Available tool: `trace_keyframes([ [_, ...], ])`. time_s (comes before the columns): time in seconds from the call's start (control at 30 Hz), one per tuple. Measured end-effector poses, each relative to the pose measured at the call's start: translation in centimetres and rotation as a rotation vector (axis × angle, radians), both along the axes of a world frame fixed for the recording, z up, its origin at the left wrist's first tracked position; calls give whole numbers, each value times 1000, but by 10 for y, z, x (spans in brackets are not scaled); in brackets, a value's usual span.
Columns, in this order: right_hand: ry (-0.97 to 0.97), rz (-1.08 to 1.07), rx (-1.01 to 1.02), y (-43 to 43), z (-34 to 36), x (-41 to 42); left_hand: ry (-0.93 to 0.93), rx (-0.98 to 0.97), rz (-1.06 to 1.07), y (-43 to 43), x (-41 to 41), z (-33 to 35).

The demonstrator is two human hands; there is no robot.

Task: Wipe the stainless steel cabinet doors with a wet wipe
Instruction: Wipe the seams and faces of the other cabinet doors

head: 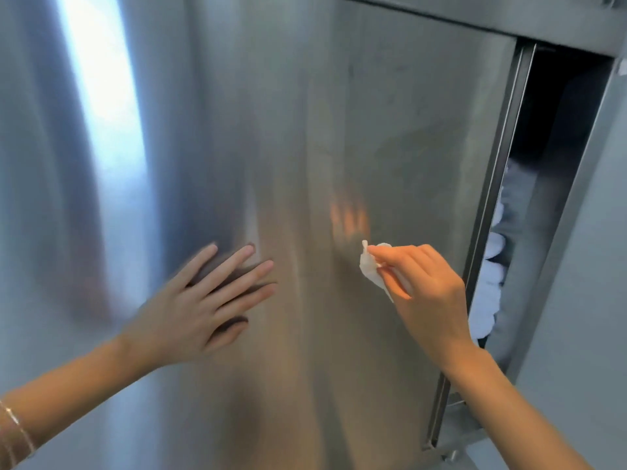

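View from the head, looking at a brushed steel cabinet door (339, 113) that fills most of the frame. The door is slid partly aside, leaving a dark opening (559, 130) along its right edge. Pale rounded things (488, 293) are stacked inside; what they are is unclear.

The left hand (203, 300) lies flat on the door, its grip spread, fingers straight and fanned up and to the right, holding nothing. It probably steadies the sliding panel so it does not shift under wiping pressure. Thin bracelets (17, 432) circle that wrist.

The right hand (427, 286) reaches in from the lower right. Its grip is pressed together, thumb and fingertips pinching a small white wet wipe (369, 269). The wipe is bunched into a narrow strip, which likely gives a firm pad for rubbing.

The wipe sits at the lower middle of the door, right of the left hand and near the door's open edge. Whether it touches the steel or hovers just off it cannot be told. Its long axis runs roughly up and down the door, leaning down to the right, with the free tip pointing up. A faint warm reflection (349, 218) of fingers shows just above it.
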State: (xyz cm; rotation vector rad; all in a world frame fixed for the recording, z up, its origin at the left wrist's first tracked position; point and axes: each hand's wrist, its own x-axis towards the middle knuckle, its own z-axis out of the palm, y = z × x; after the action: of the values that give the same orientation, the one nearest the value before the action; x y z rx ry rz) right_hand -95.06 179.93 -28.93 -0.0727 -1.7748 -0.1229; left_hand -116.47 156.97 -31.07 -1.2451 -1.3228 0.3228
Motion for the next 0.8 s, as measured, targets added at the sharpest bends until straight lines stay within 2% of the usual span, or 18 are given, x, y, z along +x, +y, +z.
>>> trace_keyframes([
  [0.13, 15, 172, -84, -8, 23, -13, 26, -11, 43, -30, -17, -1],
  [0.4, -146, 346, -213, 5, 43, -30, 26, -18, 101, -84, -52, -12],
  [0.63, -436, 385, -18, 11, 49, -29, -25, 1, 82, -111, -44, 0],
  [0.8, -476, 317, 161, 23, 58, -29, -126, 5, 34, -104, -24, 11],
])
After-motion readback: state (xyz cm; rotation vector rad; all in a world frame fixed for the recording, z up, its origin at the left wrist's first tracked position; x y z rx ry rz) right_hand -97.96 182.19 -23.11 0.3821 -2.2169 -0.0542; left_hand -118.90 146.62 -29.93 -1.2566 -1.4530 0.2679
